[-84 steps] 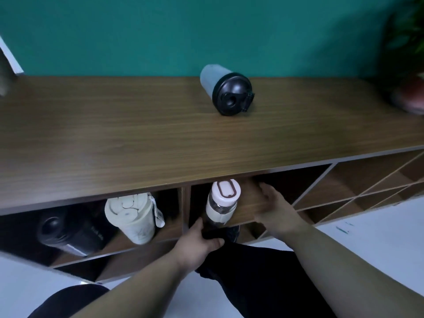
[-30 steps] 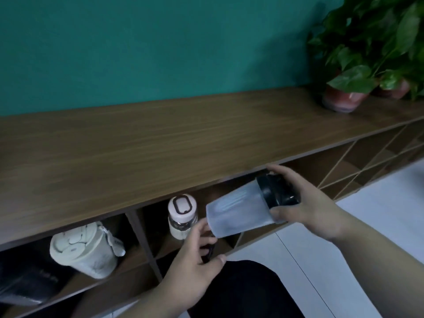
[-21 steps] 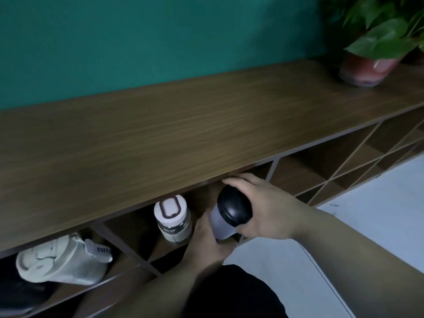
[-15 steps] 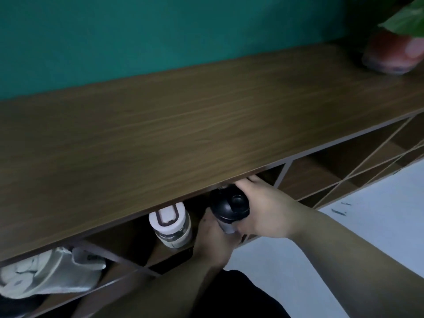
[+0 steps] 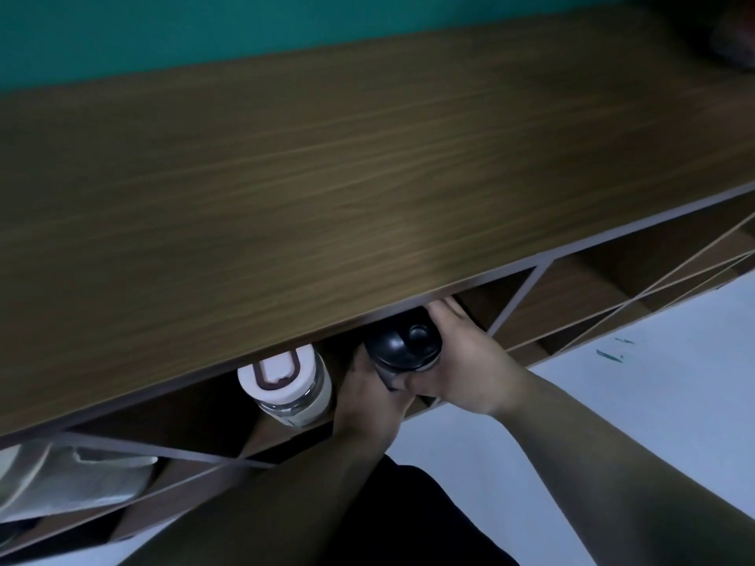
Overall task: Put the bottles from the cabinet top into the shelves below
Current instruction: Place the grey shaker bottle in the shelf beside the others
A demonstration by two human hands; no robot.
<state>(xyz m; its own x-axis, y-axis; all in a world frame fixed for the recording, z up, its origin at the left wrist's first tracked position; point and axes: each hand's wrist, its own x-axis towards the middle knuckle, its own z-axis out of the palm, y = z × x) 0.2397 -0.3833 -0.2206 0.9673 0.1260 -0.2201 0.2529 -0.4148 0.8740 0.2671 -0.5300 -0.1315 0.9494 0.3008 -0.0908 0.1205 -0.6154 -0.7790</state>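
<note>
A frosted grey shaker bottle with a black lid (image 5: 404, 344) lies on its side in a shelf compartment just under the wooden cabinet top (image 5: 327, 165), lid facing me. My right hand (image 5: 461, 361) wraps its right side and my left hand (image 5: 369, 396) holds it from below left. Its body is hidden inside the shelf. To its left in the same compartment lies a clear bottle with a white lid (image 5: 286, 381). A cream cup (image 5: 61, 480) rests in the compartment at far left.
A green wall (image 5: 163, 30) runs behind the cabinet. Open shelf compartments with thin diagonal dividers (image 5: 613, 296) continue to the right. A white floor (image 5: 633, 402) lies below. A plant pot (image 5: 735, 47) shows dimly at the top right corner.
Both hands carried the shaker bottle from in front of the cabinet down into the shelf, lid turned toward me. It now sits deeper under the top. The view tilted down.
</note>
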